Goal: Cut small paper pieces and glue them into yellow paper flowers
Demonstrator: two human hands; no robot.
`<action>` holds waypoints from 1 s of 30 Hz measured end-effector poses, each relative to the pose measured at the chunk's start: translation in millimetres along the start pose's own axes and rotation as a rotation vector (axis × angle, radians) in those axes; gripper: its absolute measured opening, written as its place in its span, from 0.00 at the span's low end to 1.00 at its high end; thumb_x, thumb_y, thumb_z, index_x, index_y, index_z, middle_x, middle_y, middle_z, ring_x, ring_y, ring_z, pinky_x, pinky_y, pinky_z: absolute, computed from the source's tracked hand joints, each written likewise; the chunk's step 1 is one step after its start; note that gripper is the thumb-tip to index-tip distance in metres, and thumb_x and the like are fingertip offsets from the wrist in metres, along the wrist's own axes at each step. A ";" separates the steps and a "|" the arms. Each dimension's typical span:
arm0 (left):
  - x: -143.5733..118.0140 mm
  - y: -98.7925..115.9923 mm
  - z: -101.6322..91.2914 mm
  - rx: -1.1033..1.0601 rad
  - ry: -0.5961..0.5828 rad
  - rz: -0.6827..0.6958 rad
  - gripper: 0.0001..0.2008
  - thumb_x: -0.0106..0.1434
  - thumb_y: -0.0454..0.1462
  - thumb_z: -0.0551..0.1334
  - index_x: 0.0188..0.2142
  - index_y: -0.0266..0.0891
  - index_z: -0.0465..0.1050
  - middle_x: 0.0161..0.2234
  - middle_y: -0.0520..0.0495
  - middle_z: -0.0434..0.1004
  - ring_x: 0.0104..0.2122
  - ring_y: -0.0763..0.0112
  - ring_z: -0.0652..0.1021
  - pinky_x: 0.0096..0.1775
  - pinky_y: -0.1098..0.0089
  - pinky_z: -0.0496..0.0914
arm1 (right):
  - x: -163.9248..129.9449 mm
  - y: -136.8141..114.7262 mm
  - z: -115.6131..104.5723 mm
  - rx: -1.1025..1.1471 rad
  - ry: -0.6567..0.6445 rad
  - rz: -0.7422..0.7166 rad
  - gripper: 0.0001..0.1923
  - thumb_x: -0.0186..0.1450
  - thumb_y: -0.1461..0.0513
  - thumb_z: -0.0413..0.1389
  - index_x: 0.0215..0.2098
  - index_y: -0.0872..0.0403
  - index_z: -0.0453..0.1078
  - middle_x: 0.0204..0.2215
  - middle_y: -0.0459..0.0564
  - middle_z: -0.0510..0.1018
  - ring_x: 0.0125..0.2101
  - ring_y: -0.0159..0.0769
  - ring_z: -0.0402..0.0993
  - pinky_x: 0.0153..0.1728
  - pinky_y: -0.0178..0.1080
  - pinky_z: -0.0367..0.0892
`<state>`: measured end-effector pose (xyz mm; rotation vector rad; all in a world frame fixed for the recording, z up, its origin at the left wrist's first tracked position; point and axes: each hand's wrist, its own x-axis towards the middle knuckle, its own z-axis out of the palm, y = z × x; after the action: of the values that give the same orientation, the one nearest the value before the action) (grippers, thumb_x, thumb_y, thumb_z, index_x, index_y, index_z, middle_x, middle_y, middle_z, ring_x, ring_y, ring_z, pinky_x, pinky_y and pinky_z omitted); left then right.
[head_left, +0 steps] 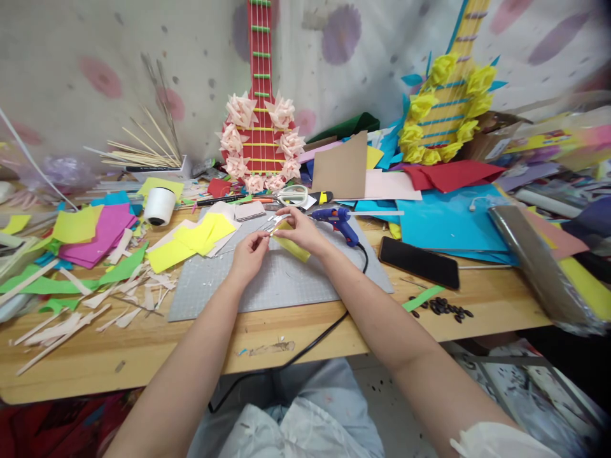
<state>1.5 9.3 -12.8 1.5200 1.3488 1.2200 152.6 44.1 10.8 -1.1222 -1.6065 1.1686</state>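
Yellow paper [292, 247] pinched between left hand [248, 256] and right hand [300, 230] fingertips — above grey mat [286, 283], glue gun [340, 222] just beside.

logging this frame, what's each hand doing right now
Left hand: closed, pinching one end of the yellow paper piece.
Right hand: closed, holding the same piece.

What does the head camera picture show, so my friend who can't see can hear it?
Two hands, left and right, pinch a folded yellow paper over a grey mat on a cluttered wooden table. A blue glue gun, scissors and a black phone lie nearby, with two paper guitars, red and yellow, behind.
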 end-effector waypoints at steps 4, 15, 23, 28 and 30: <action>0.2 -1.0 -0.1 0.010 -0.008 0.016 0.11 0.55 0.41 0.57 0.34 0.39 0.72 0.21 0.53 0.68 0.22 0.75 0.66 0.28 0.73 0.61 | 0.1 -1.6 -0.4 0.098 -0.004 0.032 0.22 0.47 0.63 0.59 0.40 0.53 0.61 0.25 0.40 0.72 0.26 0.29 0.70 0.30 0.34 0.65; 0.4 0.0 0.3 0.042 0.033 0.030 0.10 0.54 0.38 0.58 0.35 0.38 0.74 0.21 0.52 0.70 0.23 0.75 0.69 0.27 0.73 0.63 | 0.6 0.3 -1.3 0.181 0.066 0.088 0.21 0.45 0.61 0.60 0.37 0.53 0.61 0.22 0.38 0.69 0.24 0.28 0.68 0.29 0.34 0.63; 2.2 3.8 2.8 -0.091 0.075 -0.047 0.12 0.51 0.41 0.61 0.32 0.37 0.75 0.20 0.53 0.69 0.22 0.76 0.68 0.27 0.73 0.63 | -2.1 0.4 2.0 0.276 0.027 0.105 0.21 0.45 0.61 0.60 0.37 0.52 0.60 0.23 0.39 0.70 0.24 0.29 0.69 0.28 0.34 0.63; 2.7 4.2 1.8 -0.108 0.083 -0.055 0.12 0.50 0.43 0.62 0.30 0.36 0.74 0.20 0.53 0.69 0.22 0.76 0.67 0.28 0.73 0.63 | -1.5 2.2 5.1 0.320 0.020 0.093 0.21 0.44 0.61 0.61 0.36 0.52 0.60 0.23 0.38 0.70 0.24 0.28 0.69 0.28 0.34 0.63; 1.9 5.4 1.5 -0.102 0.071 -0.055 0.12 0.50 0.43 0.62 0.29 0.36 0.74 0.20 0.54 0.68 0.22 0.76 0.67 0.28 0.73 0.62 | -1.3 3.5 6.1 0.322 0.011 0.095 0.21 0.45 0.61 0.61 0.36 0.52 0.60 0.23 0.38 0.70 0.25 0.28 0.69 0.28 0.33 0.63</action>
<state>4.4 10.4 -7.7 1.3714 1.3443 1.2986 147.8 42.1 6.0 -0.9996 -1.3091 1.4222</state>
